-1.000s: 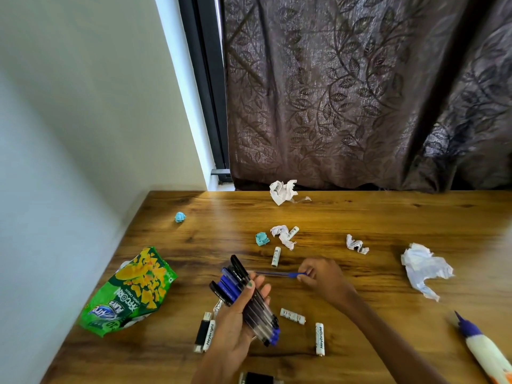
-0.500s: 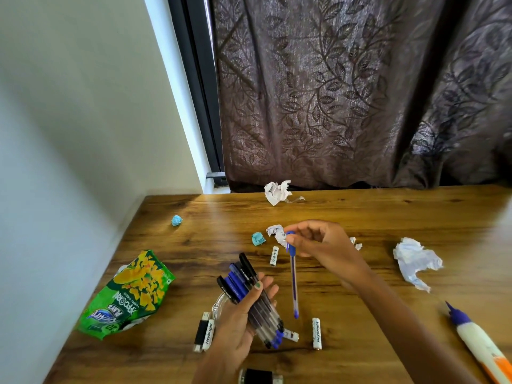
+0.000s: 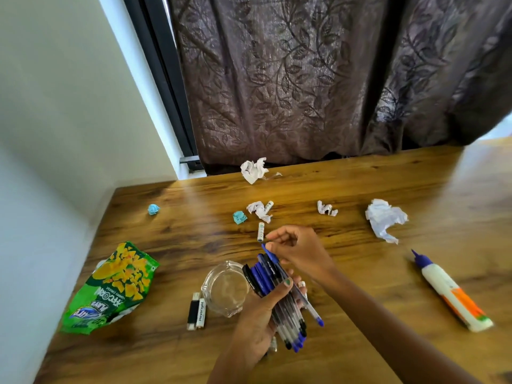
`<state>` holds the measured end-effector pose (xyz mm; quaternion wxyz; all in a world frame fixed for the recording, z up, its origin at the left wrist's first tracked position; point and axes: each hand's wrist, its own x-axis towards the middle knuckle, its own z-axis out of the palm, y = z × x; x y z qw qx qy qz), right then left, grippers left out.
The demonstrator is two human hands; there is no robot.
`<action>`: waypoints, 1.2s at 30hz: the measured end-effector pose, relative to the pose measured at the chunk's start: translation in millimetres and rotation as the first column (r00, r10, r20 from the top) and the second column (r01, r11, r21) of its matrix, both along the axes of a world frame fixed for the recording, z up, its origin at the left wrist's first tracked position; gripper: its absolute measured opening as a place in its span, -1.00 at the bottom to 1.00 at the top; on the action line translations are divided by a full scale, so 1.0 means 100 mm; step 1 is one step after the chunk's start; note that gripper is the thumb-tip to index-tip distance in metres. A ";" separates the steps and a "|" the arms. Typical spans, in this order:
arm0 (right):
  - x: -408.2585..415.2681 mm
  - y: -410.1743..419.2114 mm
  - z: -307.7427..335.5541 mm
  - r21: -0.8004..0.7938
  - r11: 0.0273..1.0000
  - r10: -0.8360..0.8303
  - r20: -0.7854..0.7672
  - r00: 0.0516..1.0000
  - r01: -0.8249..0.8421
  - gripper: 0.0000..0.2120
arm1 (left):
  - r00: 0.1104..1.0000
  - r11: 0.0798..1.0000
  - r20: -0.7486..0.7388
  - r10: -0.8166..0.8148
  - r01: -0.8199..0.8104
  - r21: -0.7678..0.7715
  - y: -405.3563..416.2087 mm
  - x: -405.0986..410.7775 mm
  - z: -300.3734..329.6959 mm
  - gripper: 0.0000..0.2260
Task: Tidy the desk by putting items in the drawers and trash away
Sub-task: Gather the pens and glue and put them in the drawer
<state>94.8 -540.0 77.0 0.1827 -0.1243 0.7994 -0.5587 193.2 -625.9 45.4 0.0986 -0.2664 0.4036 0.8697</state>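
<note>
The left hand (image 3: 257, 322) grips a bundle of pens (image 3: 277, 295) above the desk (image 3: 360, 273), their long axis running from far-left to near-right. The right hand (image 3: 299, 250) pinches the far capped end of one blue pen (image 3: 313, 311) laid along the bundle. Fingers hide the pens' middles; a battery (image 3: 273, 345) beneath is barely visible.

I see a bundle of blue and black pens (image 3: 277, 297) fanned in my left hand (image 3: 257, 325), with my right hand (image 3: 297, 249) pinching one blue pen (image 3: 291, 284) onto it. On the wooden desk (image 3: 360, 278) lie crumpled white papers (image 3: 385, 218), two small teal wads (image 3: 239, 217), white batteries (image 3: 260, 231), a green snack bag (image 3: 110, 286), a glue bottle (image 3: 448, 289) on its side and a clear glass ashtray (image 3: 224, 289).
</note>
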 end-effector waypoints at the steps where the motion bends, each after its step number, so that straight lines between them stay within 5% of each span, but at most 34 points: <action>1: 0.04 0.04 -0.02 0.007 1.000 -0.013 -0.006 1.000 0.013 -0.90 | 1.000 1.000 -0.001 -0.005 0.005 -0.007 0.03 0.01 -0.02 -0.62; 11: 0.50 0.80 -0.13 -0.024 0.950 -0.306 0.154 0.940 0.313 -0.88 | 0.984 0.979 0.046 -0.173 0.177 -0.104 0.43 0.05 -0.15 -0.71; 16: 0.73 1.19 -0.12 -0.113 0.929 -0.304 0.311 0.901 0.352 -0.80 | 0.961 0.951 0.054 -0.270 0.275 -0.140 0.83 0.14 -0.08 -0.58; 27: 1.29 2.60 -0.19 -0.201 0.882 -0.330 0.386 0.862 0.427 -0.78 | 0.908 0.902 0.074 -0.412 0.418 -0.113 2.30 0.76 -0.18 -0.79; 36: 2.41 4.24 -0.89 -0.062 0.760 -0.477 0.624 0.619 0.647 -0.86 | 0.807 0.861 0.345 -0.479 0.508 0.007 3.97 1.54 -0.87 -0.81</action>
